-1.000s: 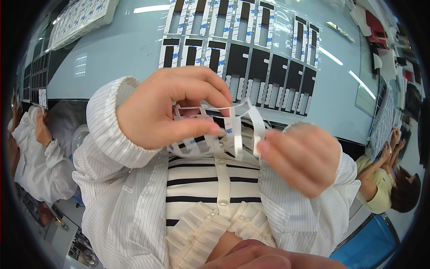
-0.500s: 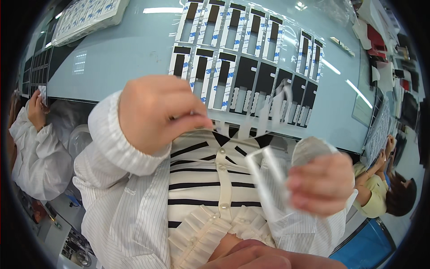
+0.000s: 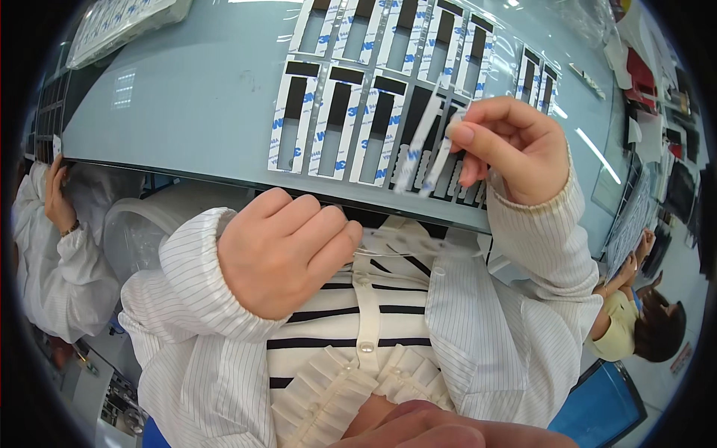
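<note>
My right hand [image 3: 515, 145] is above the table's near edge, pinching a white adhesive frame [image 3: 423, 145] with blue print between thumb and fingertips. The frame is tilted and slightly blurred, overlapping a black panel [image 3: 420, 112] in the near row. My left hand [image 3: 287, 254] is closed in front of my striped top, below the table edge. From its fingers a thin, translucent strip of film [image 3: 407, 243] stretches to the right; its grip is partly hidden. Left of the held frame, several panels carry white-and-blue adhesive frames [image 3: 334, 123].
The panels lie in two rows on the pale glossy table [image 3: 187, 97]. A wrapped stack of white-and-blue sheets [image 3: 123, 30] sits at the far left. A co-worker's hand [image 3: 56, 190] is at the left edge; another person [image 3: 635, 313] is at the right.
My right hand has moved up from before my torso to over the panels, carrying the adhesive frame. My left hand has come lower, with the film strip trailing from it.
</note>
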Demonstrator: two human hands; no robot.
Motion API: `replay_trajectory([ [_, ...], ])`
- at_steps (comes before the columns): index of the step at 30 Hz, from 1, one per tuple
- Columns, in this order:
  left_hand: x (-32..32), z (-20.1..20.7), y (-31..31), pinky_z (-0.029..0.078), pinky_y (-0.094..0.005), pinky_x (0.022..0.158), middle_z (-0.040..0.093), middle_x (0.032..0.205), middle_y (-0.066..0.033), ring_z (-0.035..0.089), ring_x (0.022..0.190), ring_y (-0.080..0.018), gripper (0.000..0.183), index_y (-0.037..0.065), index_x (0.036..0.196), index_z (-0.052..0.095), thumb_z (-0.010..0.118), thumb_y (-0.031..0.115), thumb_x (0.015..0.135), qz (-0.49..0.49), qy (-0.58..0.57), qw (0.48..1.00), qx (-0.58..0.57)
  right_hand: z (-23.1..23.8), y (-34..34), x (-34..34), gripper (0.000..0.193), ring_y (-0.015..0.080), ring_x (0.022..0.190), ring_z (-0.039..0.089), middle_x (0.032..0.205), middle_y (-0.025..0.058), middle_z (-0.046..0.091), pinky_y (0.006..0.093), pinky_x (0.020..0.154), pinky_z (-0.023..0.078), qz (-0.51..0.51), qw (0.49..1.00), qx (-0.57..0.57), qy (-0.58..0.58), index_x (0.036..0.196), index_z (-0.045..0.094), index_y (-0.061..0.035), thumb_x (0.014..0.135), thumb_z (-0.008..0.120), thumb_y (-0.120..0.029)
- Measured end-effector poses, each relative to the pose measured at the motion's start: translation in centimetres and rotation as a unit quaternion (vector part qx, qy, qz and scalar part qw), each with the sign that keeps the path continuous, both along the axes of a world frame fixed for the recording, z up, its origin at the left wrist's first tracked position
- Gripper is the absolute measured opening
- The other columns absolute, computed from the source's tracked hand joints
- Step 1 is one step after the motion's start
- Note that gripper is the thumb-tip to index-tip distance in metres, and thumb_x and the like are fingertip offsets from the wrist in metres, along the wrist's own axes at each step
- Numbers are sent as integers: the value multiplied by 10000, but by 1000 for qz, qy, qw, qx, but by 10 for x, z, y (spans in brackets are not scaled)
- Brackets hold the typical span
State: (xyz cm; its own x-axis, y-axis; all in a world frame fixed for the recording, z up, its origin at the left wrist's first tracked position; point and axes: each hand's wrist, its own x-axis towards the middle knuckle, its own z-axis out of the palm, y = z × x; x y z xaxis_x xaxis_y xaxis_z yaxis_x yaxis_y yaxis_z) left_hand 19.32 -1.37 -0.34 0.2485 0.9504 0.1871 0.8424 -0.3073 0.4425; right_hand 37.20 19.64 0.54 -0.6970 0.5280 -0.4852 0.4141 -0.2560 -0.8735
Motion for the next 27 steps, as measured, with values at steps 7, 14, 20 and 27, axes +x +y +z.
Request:
replay_trajectory([
  [7,2,-5,3,378,-299,583,607,856,-68,542,715,-179,160,-1,807,676,685,110,693,-34,28,995,85,-2,-5,13,144,123,632,693,879,109,737,209,570,535,21,1000,3,10,1028,686,31,909,715,-45],
  [14,1,-12,8,406,-292,624,681,1095,-144,581,860,-203,173,-41,844,700,695,94,736,-70,69,988,117,-4,-7,10,140,116,631,689,888,112,737,209,572,541,14,1000,13,20,1028,685,33,909,709,-35],
  [20,1,-14,7,398,-286,626,687,1107,-124,574,862,-186,147,-29,829,706,696,94,749,-64,72,989,111,-6,-8,9,144,114,629,688,886,113,736,208,567,539,19,999,37,26,1030,684,39,909,710,-35],
  [27,4,-14,6,389,-272,634,697,1092,-111,568,855,-175,143,-20,810,706,687,94,725,-56,77,988,120,-7,-8,11,152,107,623,682,893,111,735,204,558,535,20,998,37,37,1035,686,39,909,715,-42],
])
